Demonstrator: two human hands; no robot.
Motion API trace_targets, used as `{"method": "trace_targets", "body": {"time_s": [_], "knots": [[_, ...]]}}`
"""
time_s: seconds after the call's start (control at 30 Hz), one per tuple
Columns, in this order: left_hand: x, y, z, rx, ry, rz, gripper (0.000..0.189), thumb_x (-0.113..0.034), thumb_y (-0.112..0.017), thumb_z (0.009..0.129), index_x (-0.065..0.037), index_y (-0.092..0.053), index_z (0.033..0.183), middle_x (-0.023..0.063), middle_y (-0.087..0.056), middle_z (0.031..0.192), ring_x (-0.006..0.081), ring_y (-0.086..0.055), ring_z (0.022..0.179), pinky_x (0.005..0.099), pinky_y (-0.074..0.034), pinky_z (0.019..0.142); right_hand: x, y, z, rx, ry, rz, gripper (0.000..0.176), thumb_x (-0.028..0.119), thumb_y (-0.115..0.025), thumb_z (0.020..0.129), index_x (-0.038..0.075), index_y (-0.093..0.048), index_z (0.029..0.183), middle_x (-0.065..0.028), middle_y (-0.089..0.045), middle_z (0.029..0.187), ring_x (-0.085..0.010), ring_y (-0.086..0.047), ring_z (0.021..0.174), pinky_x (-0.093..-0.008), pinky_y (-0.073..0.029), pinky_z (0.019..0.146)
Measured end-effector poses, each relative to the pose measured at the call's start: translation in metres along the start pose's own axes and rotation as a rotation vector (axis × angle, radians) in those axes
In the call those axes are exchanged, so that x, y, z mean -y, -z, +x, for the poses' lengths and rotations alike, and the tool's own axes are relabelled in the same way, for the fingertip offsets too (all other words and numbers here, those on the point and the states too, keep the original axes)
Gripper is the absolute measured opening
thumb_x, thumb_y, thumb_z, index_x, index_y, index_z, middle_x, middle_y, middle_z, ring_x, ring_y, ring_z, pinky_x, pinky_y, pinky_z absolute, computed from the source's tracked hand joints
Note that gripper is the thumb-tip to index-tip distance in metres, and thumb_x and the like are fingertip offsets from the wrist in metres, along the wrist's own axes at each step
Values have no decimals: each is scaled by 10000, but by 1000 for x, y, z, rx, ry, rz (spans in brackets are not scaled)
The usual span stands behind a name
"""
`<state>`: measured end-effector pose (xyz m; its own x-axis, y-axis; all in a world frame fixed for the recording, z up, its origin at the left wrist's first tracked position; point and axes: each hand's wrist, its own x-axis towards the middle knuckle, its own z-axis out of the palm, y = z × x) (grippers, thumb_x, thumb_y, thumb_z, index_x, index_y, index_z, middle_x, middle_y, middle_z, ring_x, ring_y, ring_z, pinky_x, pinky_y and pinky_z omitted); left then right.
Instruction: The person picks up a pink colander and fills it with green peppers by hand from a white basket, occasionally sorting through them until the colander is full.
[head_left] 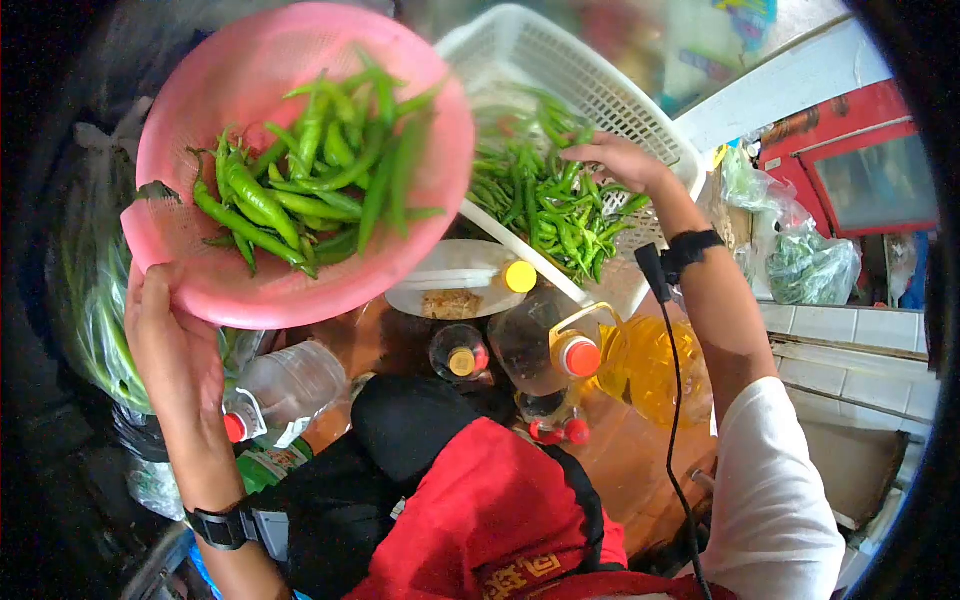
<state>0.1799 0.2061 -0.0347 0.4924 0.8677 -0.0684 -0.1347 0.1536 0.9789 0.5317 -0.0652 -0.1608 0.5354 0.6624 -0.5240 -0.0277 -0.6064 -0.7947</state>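
A pink plastic colander [300,305] with long green peppers [330,170] inside is tilted toward me at the upper left. My left hand [172,335] grips its near left rim, thumb on the edge and fingers beneath. To the right stands a white plastic basket [610,75], with a heap of smaller green peppers [550,210] in it. My right hand [622,162] reaches over that heap from the basket's right side, its fingers stretched out at the peppers and holding nothing visible. Some peppers at the two containers' near edges are blurred.
Below the basket are an oil jug [640,370], a clear jug with a yellow cap [455,280] and a dark bottle [460,353]. An empty-looking plastic bottle [295,385] lies left. Bagged greens [95,300] hang at far left; a black cable [672,420] dangles by my right arm.
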Motion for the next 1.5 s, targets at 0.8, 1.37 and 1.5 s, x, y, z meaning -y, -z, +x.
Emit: {"method": "trace_targets", "body": {"time_s": [0.8, 1.37, 1.5], "knots": [[5, -5, -6, 65, 82, 37, 285, -9, -403, 785, 29, -464, 1061, 94, -545, 930, 157, -546, 811, 294, -465, 747, -3, -8, -19, -255, 9, -422, 394, 411, -553, 795, 46, -575, 649, -1, -496, 559, -106, -432, 538, -220, -340, 530], [8, -4, -1, 97, 63, 57, 291, -26, -398, 799, 36, -459, 1077, 104, -554, 951, 156, -556, 811, 279, -465, 747, -80, 12, -14, 153, 132, -1293, 353, 214, -633, 652, 84, -598, 977, -136, -508, 1027, -317, -495, 968, -378, -404, 842], [8, -5, -2, 75, 58, 66, 297, -26, -397, 799, 35, -454, 1084, 109, -551, 970, 163, -558, 823, 289, -464, 766, -66, 26, -19, 12, 260, -1127, 310, 310, -616, 744, 81, -601, 952, -107, -529, 840, -253, -536, 892, -343, -424, 776]]}}
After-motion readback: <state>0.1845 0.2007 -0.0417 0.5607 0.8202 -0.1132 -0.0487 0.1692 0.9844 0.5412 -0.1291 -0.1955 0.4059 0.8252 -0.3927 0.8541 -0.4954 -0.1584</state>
